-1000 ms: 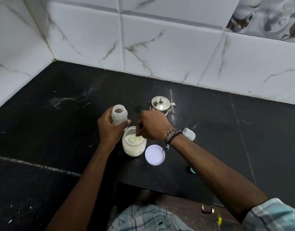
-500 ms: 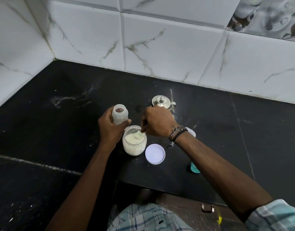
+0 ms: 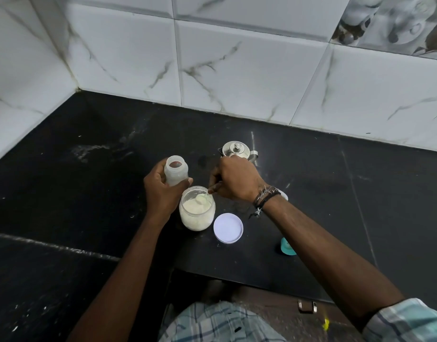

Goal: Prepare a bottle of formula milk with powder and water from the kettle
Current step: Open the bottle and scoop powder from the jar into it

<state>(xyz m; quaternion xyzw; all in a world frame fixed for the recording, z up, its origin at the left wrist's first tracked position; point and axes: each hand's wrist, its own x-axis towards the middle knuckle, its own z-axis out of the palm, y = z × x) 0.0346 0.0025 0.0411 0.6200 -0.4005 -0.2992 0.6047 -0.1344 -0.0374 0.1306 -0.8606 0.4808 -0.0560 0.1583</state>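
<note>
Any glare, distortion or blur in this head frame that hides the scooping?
Head view: wide-angle bending curves the tile lines; a glare streak on the black counter beside the kettle; the spoon over the powder jar looks pale and soft, though readable; the right hand hides its handle.

A black polished stone bench (image 3: 360,193) fills the corner, its surface scuffed with pale streaks and specks; a thin seam crosses it at the left, another runs down at the right; large glossy white wall tiles with grey marble veining (image 3: 249,77) rise behind and to the left, meeting in a stained corner joint; a patterned grey picture tile (image 3: 397,23) sits upper right; soft light glints off the stone; a brown cabinet front with a small metal handle (image 3: 307,306) lies below the bench edge.
</note>
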